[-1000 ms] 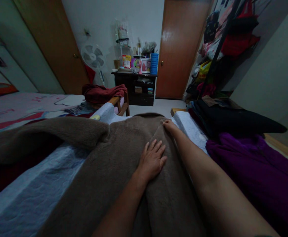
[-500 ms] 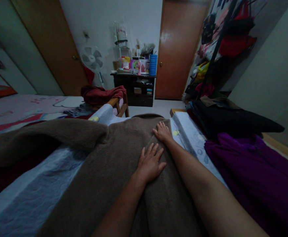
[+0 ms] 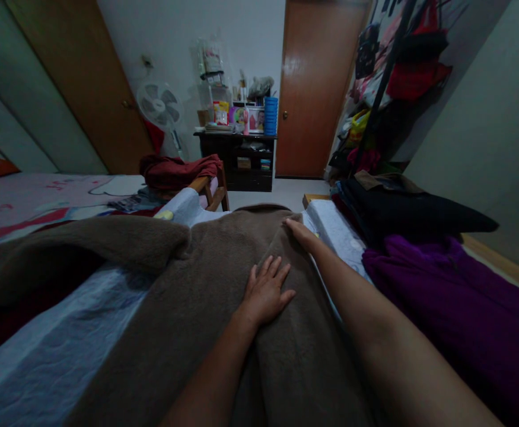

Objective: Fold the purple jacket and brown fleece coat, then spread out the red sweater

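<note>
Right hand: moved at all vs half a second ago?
Yes, slightly. Measured against the doorknob, the right hand has shifted a little to the right, toward the outer edge of the brown garment.

Under the hands a coat lies on the bed, its sleeve reaching out to their left, with a pile of clothes to their right and, well beyond them, a cabinet bearing a framed picture, between a fan on the left and a door.
</note>
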Demonstrator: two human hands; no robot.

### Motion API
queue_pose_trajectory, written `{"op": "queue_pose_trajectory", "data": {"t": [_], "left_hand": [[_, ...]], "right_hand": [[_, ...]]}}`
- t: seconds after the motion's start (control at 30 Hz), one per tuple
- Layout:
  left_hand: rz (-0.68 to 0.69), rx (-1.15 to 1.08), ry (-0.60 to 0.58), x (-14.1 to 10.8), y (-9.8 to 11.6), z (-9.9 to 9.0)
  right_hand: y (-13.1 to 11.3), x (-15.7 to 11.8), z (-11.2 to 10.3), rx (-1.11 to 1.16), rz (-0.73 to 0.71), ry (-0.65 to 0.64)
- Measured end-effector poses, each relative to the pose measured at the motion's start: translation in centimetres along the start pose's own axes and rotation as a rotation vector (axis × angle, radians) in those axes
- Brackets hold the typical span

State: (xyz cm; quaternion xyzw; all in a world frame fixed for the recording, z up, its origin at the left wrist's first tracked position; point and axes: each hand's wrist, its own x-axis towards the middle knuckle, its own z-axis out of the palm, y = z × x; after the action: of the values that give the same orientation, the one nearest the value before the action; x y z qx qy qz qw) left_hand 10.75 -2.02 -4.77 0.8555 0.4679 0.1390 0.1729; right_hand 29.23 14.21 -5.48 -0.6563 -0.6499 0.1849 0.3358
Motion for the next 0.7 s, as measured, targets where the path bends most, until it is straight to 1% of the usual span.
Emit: {"op": "queue_pose_trajectory", "data": {"t": [0.13,0.2,0.27,0.33,0.37,0.47,0.57,0.63,0.7], "left_hand": [[0.029,-0.029,0.035,0.2,-0.4,0.1],[0.015,-0.039,0.086,0.4,-0.7,0.1],[-0.039,-0.031,0.163,0.6,-0.9,0.1],[-0.107,-0.017,0.215,0.7,-1.1,0.0],[-0.135,-0.012,0.220,0.7,-1.1,-0.1],[-0.185,0.015,0.193,0.7,-1.0,-0.2],[-0.199,0.069,0.187,0.5,-0.8,-0.3],[-0.198,0.103,0.191,0.5,-0.7,-0.3],[-0.199,0.138,0.192,0.5,-0.6,-0.2]], "right_hand": [[0.8,-0.7,-2.2,0.099,0.076,-0.028],[1.1,-1.6,-2.6,0.095,0.116,-0.013],[1.2,-2.6,-2.7,0.060,0.136,-0.002],[1.1,-3.5,-2.6,0.007,0.127,-0.001],[0.9,-3.9,-2.5,-0.022,0.115,-0.006],[-0.2,-4.6,-2.1,-0.105,0.059,-0.022],[-1.5,-4.7,-1.3,-0.169,-0.023,-0.038],[-2.2,-4.7,-0.6,-0.248,-0.086,-0.083],[-2.7,-4.8,0.2,-0.347,-0.119,-0.154]]}}
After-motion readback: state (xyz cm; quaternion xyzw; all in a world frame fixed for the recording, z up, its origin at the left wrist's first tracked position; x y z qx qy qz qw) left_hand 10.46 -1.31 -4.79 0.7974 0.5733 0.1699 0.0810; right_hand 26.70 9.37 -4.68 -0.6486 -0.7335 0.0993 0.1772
